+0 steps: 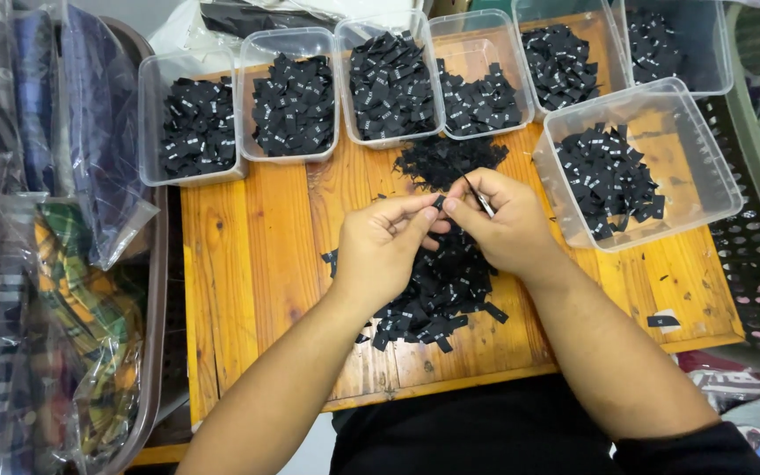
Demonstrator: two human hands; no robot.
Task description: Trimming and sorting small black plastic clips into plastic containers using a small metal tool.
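Over a wooden counter, the left hand and right hand pinch one small black label between fingertips, its markings unreadable. A loose label pile lies partly hidden beneath; clear tubs of labels line the far edge, some cropped.

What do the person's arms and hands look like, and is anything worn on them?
Both forearms are bare, with no gloves, rings, watch or bracelet visible on the left hand or the right hand. A dark sleeve edge shows on the right arm near the lower corner. No sleeve is seen on the left arm within the frame.
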